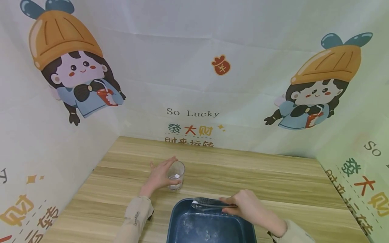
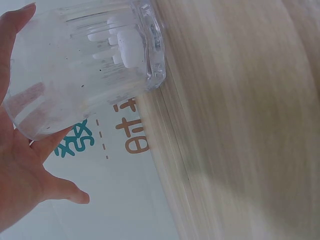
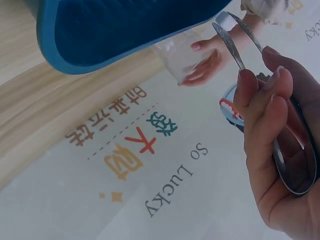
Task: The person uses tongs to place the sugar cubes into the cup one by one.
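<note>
A clear drinking glass stands upright on the table, with several small white pieces at its bottom. My left hand holds it from the left, thumb across the near side and fingers around the far side; one finger sticks out apart from the glass. In my right hand are metal tongs, pinched between thumb and fingers. Between the tong tips sits a small white piece, its kind unclear. The tips hang over the far rim area of a dark blue tray.
The wooden tabletop spreads around the tray and glass. Behind it and on both sides stand pale printed cloth walls with cartoon figures and lettering. The tray's near part falls outside the head view.
</note>
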Action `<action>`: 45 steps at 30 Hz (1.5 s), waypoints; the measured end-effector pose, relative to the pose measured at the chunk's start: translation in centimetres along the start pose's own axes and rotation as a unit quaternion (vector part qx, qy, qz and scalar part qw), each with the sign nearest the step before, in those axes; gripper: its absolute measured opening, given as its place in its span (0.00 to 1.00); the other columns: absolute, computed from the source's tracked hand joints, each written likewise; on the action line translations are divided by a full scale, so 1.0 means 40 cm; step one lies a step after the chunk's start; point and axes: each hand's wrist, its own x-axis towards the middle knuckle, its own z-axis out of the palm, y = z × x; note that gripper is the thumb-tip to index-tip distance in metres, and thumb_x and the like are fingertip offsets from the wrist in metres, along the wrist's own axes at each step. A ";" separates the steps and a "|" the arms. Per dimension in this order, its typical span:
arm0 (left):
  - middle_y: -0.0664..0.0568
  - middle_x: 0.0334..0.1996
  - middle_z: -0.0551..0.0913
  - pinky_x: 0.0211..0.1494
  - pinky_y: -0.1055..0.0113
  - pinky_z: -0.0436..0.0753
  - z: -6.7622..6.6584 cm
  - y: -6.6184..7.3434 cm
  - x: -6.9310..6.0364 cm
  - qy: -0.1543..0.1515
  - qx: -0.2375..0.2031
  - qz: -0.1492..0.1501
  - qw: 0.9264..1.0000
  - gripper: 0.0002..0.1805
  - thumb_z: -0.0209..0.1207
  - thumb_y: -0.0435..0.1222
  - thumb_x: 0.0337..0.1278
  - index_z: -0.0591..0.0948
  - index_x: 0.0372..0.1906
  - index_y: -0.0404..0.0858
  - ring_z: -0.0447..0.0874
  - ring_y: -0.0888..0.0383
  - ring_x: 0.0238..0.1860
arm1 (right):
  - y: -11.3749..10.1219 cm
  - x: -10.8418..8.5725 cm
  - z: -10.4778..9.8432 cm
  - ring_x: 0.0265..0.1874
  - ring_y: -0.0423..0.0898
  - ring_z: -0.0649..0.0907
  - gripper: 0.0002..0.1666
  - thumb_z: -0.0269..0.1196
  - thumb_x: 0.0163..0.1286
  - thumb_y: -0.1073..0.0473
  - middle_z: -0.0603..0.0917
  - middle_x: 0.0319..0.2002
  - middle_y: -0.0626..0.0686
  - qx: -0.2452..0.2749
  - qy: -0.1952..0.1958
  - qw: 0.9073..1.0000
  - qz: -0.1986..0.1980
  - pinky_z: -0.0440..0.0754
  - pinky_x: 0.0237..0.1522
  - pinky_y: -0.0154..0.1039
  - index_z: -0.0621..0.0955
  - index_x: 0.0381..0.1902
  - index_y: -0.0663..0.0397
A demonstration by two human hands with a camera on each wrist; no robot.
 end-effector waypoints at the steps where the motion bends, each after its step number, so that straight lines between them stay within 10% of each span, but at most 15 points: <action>1: 0.48 0.65 0.63 0.55 0.25 0.38 0.000 0.000 0.000 0.000 0.000 0.000 1.000 0.45 0.68 0.53 0.30 0.66 0.61 0.42 0.65 0.45 0.62 | 0.001 0.000 -0.002 0.06 0.24 0.68 0.16 0.63 0.55 0.54 0.86 0.22 0.49 -0.007 0.007 1.000 -0.002 0.56 0.09 0.14 0.84 0.39 0.58; 45: 0.48 0.65 0.63 0.56 0.25 0.37 0.002 -0.002 0.001 -0.008 -0.002 -0.004 1.000 0.45 0.68 0.53 0.31 0.66 0.61 0.43 0.64 0.46 0.63 | 0.081 0.060 -0.076 0.15 0.33 0.79 0.16 0.65 0.52 0.56 0.87 0.29 0.53 -0.056 0.134 0.988 0.054 0.68 0.14 0.19 0.84 0.39 0.56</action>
